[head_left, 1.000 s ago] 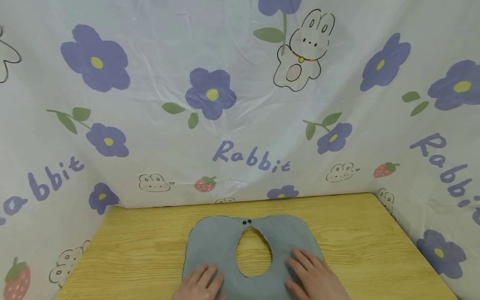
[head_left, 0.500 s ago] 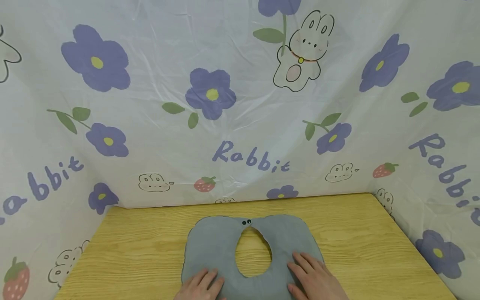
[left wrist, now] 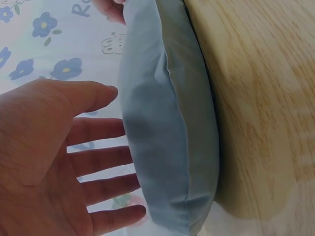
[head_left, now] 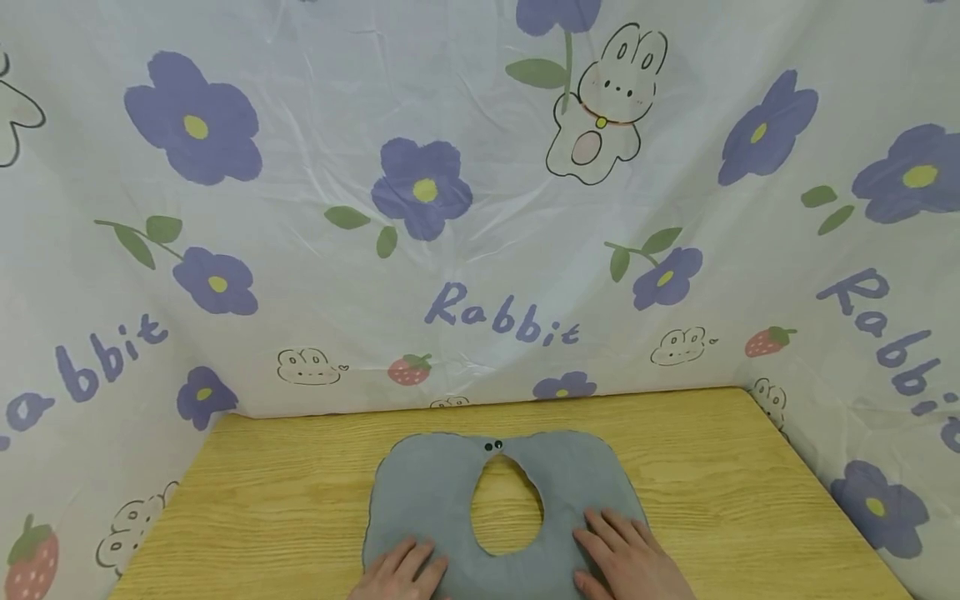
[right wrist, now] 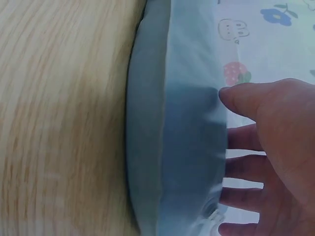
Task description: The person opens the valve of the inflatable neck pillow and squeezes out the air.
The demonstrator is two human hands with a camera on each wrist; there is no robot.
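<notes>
A grey-blue neck pillow lies flat on the table in the head view, its oval opening showing bare wood. Two small dark snap buttons sit side by side at its far edge, where the two ends meet. My left hand rests on the pillow's near left part with the fingers extended. On the near right part lies my right hand, fingers spread and straight. Both wrist views show fingertips and thumb right at the pillow's upper surface, with a seam running along its side. The pillow's nearest edge is cut off by the frame.
The wooden table extends on both sides of the pillow and behind it. A white curtain printed with purple flowers, rabbits and strawberries encloses the back and both sides.
Both hands have slid slightly toward the near edge, staying on the neck pillow. The pillow itself has hardly moved.
</notes>
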